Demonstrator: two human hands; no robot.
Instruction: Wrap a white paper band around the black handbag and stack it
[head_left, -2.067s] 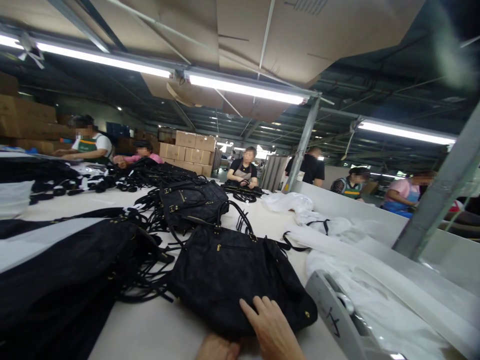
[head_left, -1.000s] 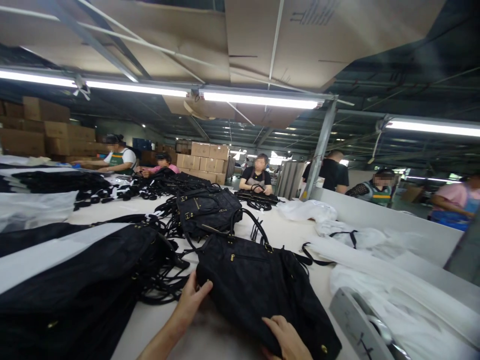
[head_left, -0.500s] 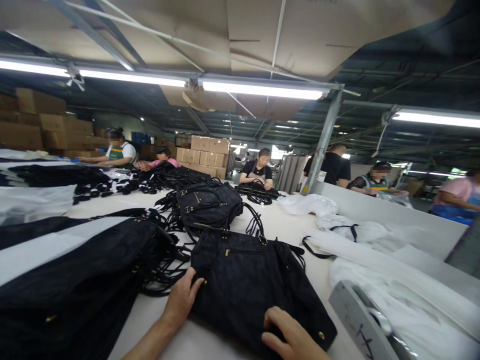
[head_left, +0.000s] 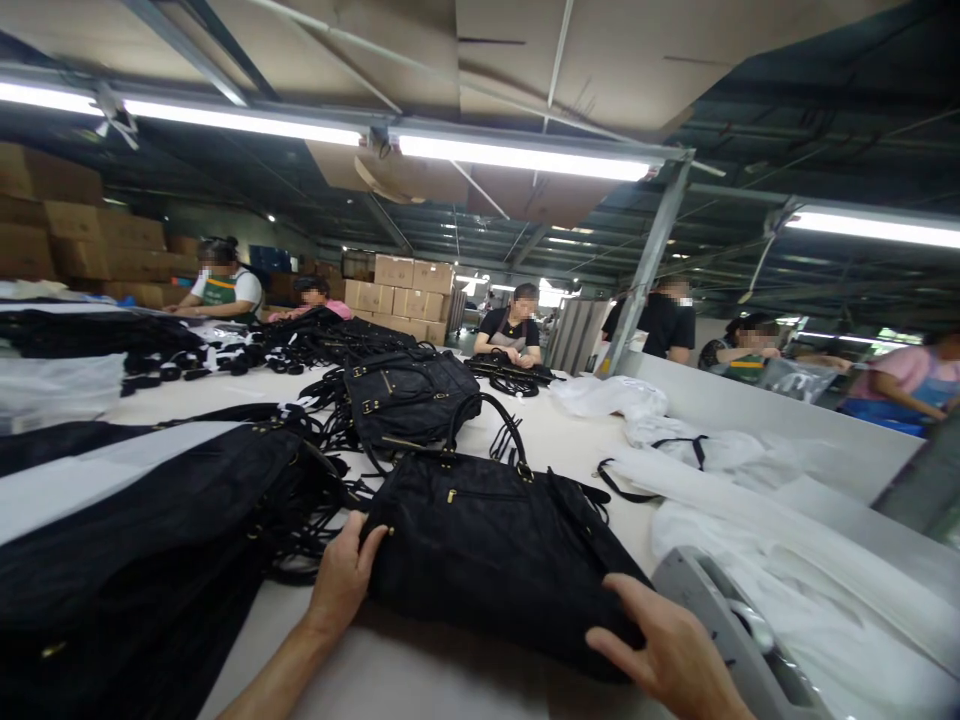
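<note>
A soft black leather-look bag with brass-coloured fittings (head_left: pixel 480 545) lies in the near middle of the white table (head_left: pixel 390 670), its zipped front face up and its bottom turned toward the near edge. The left hand (head_left: pixel 337 580) grips its lower left corner, thumb on the face and the other fingers largely hidden. The right hand (head_left: pixel 664 640) grips the lower right corner, thumb and forefinger apart on the black material. Whether the bottom is raised off the table is hard to tell.

The step in hand appears to be adjusting and squaring the bag by these corners. The next move seems to call for an even pull from both hands, since the limp body could sag or twist.

Just beyond the bag, toward the far edge, lies a second black bag with brass buckles (head_left: pixel 412 390). On the left side of the table, a pile of black bags (head_left: pixel 165 570) carries a white flat sheet (head_left: pixel 120 470). Near the right hand stands a grey wedge-shaped device (head_left: pixel 720 620), with crumpled white translucent sheeting (head_left: pixel 757 555) beyond it along the right edge, inside a low white panel (head_left: pixel 765 415). At the far edge, a co-worker in a dark top (head_left: pixel 510 335) handles black goods.
</note>
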